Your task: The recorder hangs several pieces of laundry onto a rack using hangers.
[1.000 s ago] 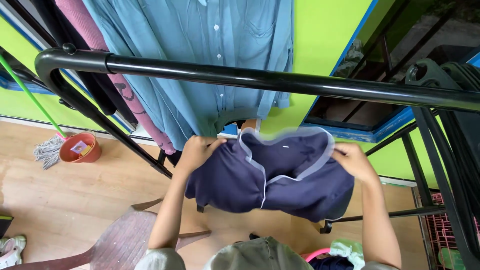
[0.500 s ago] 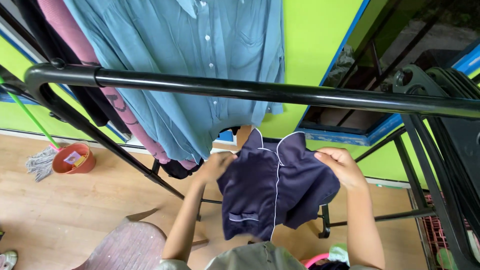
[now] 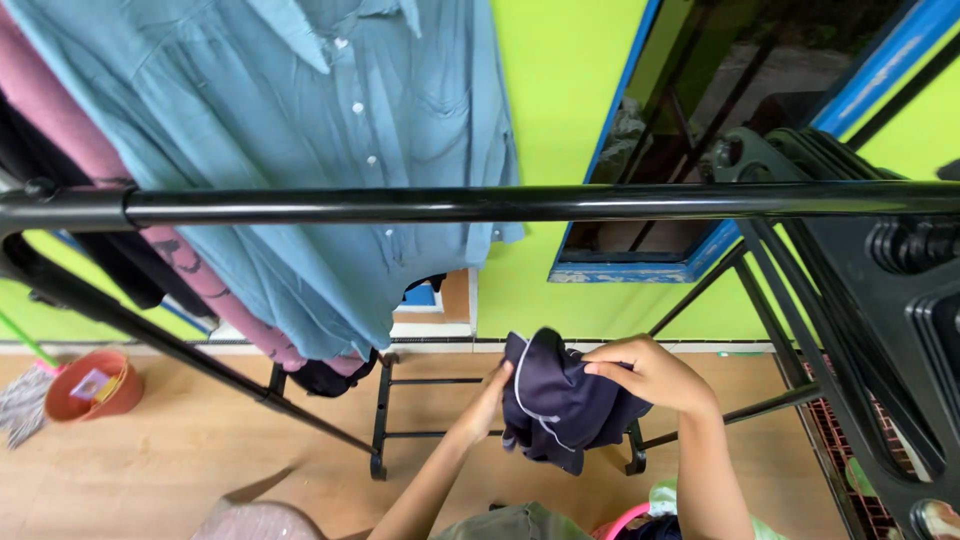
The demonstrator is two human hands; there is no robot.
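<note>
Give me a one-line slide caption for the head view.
Both hands, left hand and right hand, bunch a navy white-piped garment below a black rack bar hung with a blue shirt.

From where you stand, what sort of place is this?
Probably a home laundry-drying area. A black metal clothes rack carries a hanging teal button-up shirt, both hands, left and right, hold a bunched navy garment with white piping, and an orange mop bucket stands on the wooden floor.
</note>
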